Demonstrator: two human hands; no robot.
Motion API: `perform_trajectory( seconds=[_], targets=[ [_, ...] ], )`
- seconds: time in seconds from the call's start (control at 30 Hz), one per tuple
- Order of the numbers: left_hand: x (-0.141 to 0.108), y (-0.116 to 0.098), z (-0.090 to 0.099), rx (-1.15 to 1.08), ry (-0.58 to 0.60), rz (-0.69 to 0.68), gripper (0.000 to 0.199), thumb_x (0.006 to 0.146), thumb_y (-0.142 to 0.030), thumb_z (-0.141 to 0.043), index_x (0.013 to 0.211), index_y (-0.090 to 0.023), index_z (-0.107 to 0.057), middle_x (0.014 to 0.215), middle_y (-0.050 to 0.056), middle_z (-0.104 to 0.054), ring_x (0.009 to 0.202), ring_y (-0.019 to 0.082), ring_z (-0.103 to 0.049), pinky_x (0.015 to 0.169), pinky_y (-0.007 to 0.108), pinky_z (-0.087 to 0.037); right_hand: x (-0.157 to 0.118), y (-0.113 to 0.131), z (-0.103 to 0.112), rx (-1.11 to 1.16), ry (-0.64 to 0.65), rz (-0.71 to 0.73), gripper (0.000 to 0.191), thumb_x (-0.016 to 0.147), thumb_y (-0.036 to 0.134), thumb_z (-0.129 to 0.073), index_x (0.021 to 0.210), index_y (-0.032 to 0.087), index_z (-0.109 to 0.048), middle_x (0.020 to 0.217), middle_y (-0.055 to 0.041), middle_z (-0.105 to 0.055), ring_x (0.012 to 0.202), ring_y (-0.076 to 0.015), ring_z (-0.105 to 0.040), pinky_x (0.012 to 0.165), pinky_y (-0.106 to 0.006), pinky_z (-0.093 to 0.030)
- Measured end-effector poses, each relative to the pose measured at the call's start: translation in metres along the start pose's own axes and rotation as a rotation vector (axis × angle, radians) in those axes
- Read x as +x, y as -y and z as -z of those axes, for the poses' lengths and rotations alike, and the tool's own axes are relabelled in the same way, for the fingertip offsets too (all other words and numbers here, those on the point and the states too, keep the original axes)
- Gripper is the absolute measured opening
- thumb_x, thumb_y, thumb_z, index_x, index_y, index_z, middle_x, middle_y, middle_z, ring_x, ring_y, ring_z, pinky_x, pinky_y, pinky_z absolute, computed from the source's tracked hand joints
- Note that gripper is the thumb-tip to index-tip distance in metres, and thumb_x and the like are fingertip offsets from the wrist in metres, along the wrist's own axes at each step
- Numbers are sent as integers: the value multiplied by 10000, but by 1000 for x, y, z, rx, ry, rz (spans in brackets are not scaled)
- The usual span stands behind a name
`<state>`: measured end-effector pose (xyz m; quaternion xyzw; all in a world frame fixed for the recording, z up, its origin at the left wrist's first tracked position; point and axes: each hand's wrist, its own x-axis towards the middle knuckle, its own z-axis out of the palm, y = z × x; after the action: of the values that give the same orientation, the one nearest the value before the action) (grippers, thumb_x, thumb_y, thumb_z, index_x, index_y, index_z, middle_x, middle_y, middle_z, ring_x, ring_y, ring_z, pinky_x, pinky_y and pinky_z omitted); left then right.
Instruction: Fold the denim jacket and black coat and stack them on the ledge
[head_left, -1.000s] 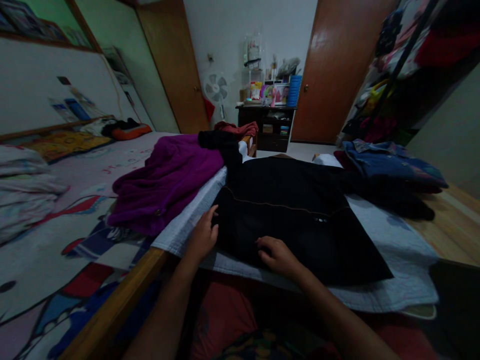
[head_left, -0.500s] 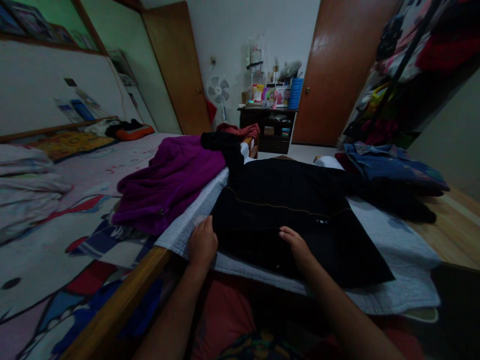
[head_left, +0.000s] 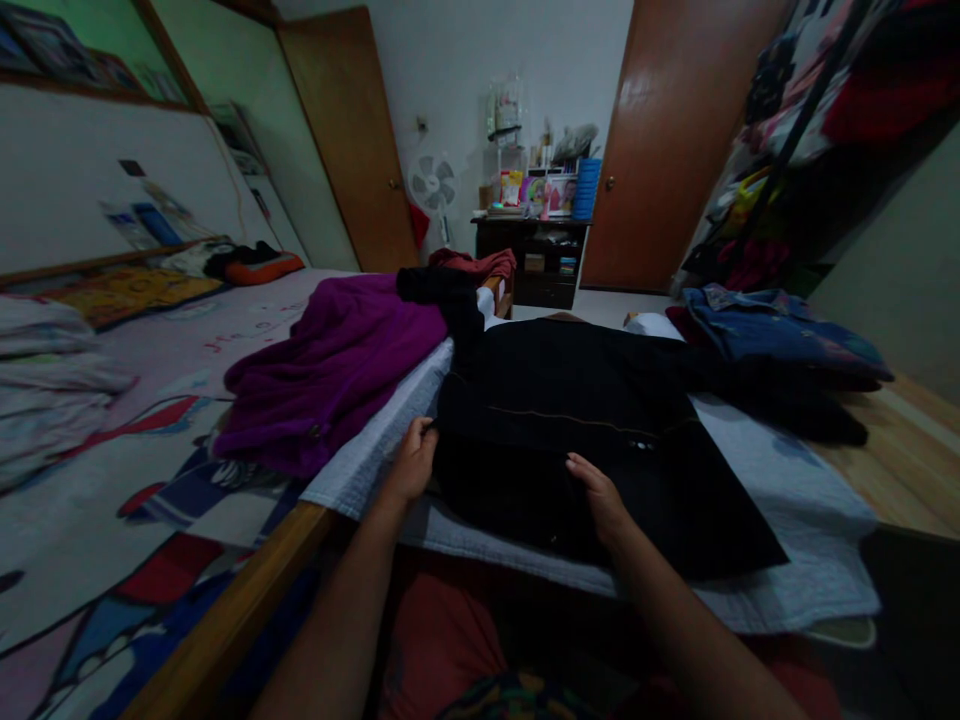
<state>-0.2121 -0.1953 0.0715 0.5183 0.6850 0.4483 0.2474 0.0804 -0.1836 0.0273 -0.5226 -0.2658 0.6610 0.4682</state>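
Observation:
A black jacket (head_left: 570, 375) with an orange-brown seam line and small pale marks lies spread on a light grey-blue cloth (head_left: 795, 490), its sleeves out to both sides. My left hand (head_left: 412, 462) is closed on the jacket's left edge, pinching the fabric between thumb and fingers. At the middle of the jacket's lower part, my right hand (head_left: 598, 492) pinches a fold of the black fabric; its lower fingers are partly hidden. A purple garment (head_left: 337, 365) sits just left of the jacket, near the black left sleeve.
Folded denim clothing (head_left: 780, 325) is stacked at the right on a wooden surface (head_left: 911, 440). A bed with a patterned blanket (head_left: 180, 350) spreads along the left, edged by a wooden rail (head_left: 247, 590). Farther back stand a fan (head_left: 433, 185) and a dark cabinet (head_left: 525, 265).
My left hand has moved slightly up and its grip has turned, drawing the jacket's left edge inward over part of the seam line. My right hand has barely moved.

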Motion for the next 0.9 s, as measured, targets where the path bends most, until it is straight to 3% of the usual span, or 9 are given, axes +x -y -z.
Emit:
perform_trajectory(
  seconds=[0.13,0.27,0.43,0.57,0.67,0.77,0.9],
  targets=[
    [0,-1,-2,-165,41,9,463,819,-300,-544,1264,-215,-445,1217,81,-584,1055,192,-595,883,344,-486,1,-2,1,-27,40,35,368,622,381,-727,957,236,-680,912,-9,-727,926,-245,-658,845,-377,-501],
    [4,-2,2,3,-32,-108,469,751,-149,-553,1216,-197,-519,1204,88,-609,1091,205,-590,943,358,-460,1,-5,1,-15,94,13,321,629,355,-733,919,238,-662,824,14,-704,805,-209,-656,788,-339,-503],
    [5,-8,6,215,-133,-187,374,811,-187,-496,1176,-211,-570,1126,64,-667,1070,223,-607,948,373,-463,-1,-9,2,-164,331,95,244,708,383,-681,890,231,-626,727,39,-636,667,-164,-604,701,-311,-489],
    [6,-19,12,435,-153,-252,429,787,-171,-504,1213,-189,-550,1179,87,-638,1090,237,-590,962,359,-445,-13,-2,-3,-492,548,256,361,765,439,-651,1064,237,-626,1003,-10,-663,945,-221,-610,865,-369,-468],
    [8,-29,21,562,-159,-270,439,745,-100,-478,1162,-197,-573,1101,71,-644,1025,222,-604,913,324,-459,-20,5,-8,-695,750,429,366,863,485,-540,1105,231,-644,1197,-53,-619,1155,-237,-530,1027,-405,-364],
    [7,-36,31,650,-199,-276,441,691,-24,-436,1055,-198,-612,1008,56,-617,950,202,-609,829,281,-467,-22,8,-11,-804,797,494,408,915,485,-453,1202,240,-608,1385,-75,-491,1279,-225,-434,1086,-414,-301],
    [1,-41,39,750,-243,-272,400,711,-24,-432,969,-232,-657,1128,37,-544,867,163,-604,694,246,-454,-21,2,-14,-1062,821,533,506,878,459,-530,1346,269,-499,1512,-72,-327,1398,-253,-248,1126,-465,-227]
  ],
)
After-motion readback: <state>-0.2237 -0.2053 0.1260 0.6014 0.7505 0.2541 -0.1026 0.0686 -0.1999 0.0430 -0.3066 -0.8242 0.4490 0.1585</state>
